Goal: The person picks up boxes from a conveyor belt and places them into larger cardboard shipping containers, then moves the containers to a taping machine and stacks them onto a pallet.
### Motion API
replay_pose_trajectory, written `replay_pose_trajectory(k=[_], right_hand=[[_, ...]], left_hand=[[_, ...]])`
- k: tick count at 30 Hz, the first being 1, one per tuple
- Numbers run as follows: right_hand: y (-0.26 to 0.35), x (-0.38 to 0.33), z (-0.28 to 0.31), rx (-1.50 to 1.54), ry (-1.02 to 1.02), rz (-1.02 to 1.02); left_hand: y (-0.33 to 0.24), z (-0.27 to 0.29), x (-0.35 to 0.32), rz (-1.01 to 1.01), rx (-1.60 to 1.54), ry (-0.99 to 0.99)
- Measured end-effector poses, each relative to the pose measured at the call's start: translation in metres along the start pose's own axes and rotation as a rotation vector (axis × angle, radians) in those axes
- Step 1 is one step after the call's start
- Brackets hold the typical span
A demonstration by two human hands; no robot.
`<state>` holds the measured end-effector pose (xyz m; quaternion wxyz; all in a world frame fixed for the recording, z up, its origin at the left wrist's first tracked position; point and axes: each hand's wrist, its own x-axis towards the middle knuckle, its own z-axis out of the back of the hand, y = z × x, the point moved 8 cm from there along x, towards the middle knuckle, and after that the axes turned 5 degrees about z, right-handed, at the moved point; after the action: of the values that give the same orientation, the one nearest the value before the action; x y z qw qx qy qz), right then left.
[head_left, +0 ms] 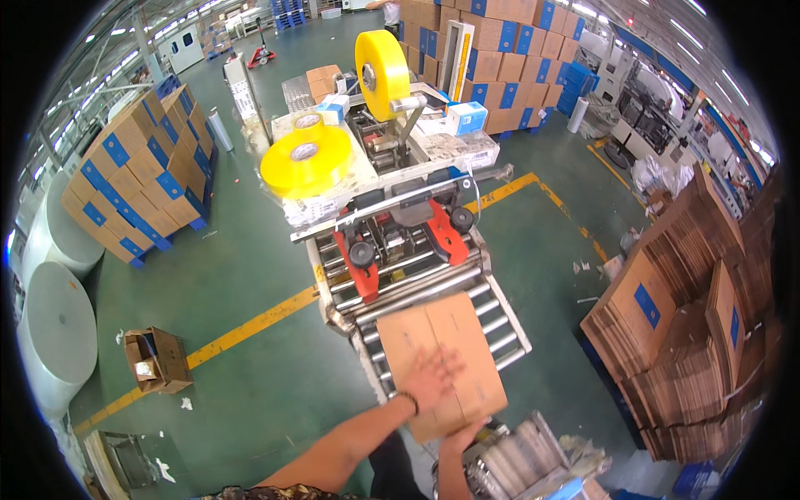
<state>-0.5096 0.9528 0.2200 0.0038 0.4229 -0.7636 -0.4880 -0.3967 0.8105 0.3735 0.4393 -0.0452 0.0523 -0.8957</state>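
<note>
A brown cardboard box (479, 354), its top flaps folded in to a middle seam, rests on the roller conveyor (502, 333). My left hand (431, 379) lies flat on its top, fingers spread, with a dark band round the wrist. At the box's near edge, my right hand (461, 435) holds it from below, its fingers partly hidden. Just beyond the box stands a carton taping machine (408, 208) with red side guides (447, 233). A large yellow tape roll (383, 73) is mounted upright on top of it.
Spare yellow tape rolls (306, 162) lie on the machine's left side. Flattened cartons (675, 367) are stacked at right. Loaded pallets of boxes (142, 175) stand left and at the back. An open carton (158, 360) sits on the green floor by a yellow line (250, 323).
</note>
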Motion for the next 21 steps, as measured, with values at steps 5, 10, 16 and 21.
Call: replay_pose_trajectory(k=[5,10,16,21], right_hand=[[0.079,0.0,-0.08,-0.804,-0.296,0.54],[0.037,0.066,-0.14,-1.017,-0.383,0.683],[-0.013,0.105,-0.298,-1.139,-0.443,0.642],[-0.057,0.167,-0.297,-1.089,0.077,0.721]], left_hand=[[-0.002,-0.006,0.058,-0.043,-0.185,-0.024],[0.064,0.01,0.084,0.109,-0.041,-0.046],[0.104,-0.023,-0.176,0.545,-0.206,0.322],[0.005,-0.032,-0.5,1.151,-0.444,0.859]])
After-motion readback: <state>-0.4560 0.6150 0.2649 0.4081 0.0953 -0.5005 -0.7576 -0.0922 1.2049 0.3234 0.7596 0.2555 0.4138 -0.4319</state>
